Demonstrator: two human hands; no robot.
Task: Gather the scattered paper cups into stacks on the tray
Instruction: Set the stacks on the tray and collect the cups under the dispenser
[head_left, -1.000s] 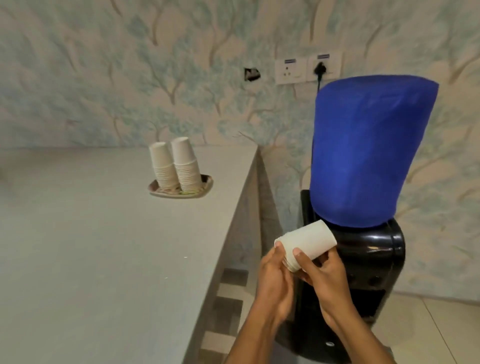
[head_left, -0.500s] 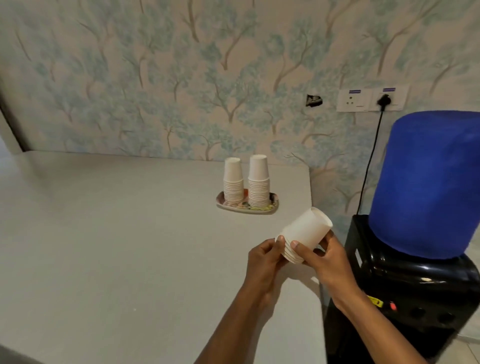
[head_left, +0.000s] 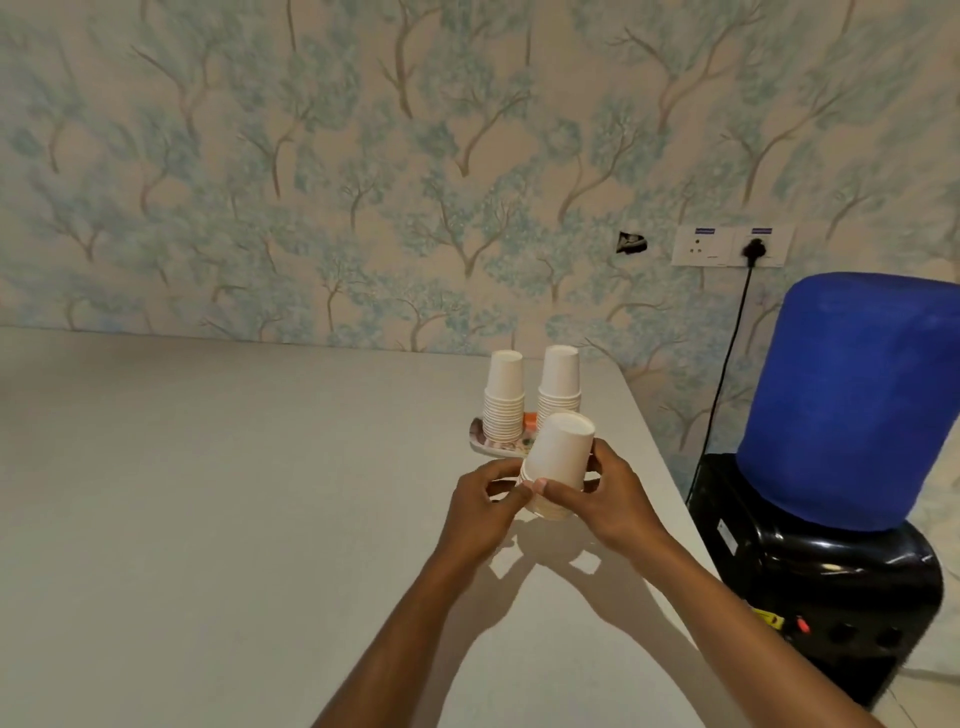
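Desk (head_left: 208, 493) surface, pale and matte, fills the left of the view. Near its far right corner sits the tray (head_left: 480, 441), small and patterned. On it the left stack (head_left: 504, 400) stands mouth-down.

In front of the tray, the left hand (head_left: 480, 509) pinches the lower rims of the held stack (head_left: 561, 457) with thumb and curled fingertips. This is a short nest of paper cups, mouth-down, tilted and lifted off the desk. Behind it the right stack (head_left: 560, 379) stands on the tray just beside the left one, its lower part hidden by the held cups. The right hand (head_left: 608, 499) grasps the held stack's other side, thumb across the front and fingers curled behind.

The cups look very light and thin-walled, so a hard squeeze mid-wall would likely dent them. The rolled rims are probably the stiffest place to hold, and gripping there should also keep the nested cups from sliding apart. The standing stacks look easy to topple.

Off the desk's right edge stands a black water dispenser (head_left: 810, 587) under a blue cover (head_left: 852, 400). A cable (head_left: 727, 364) runs up to the wall socket (head_left: 727, 247).
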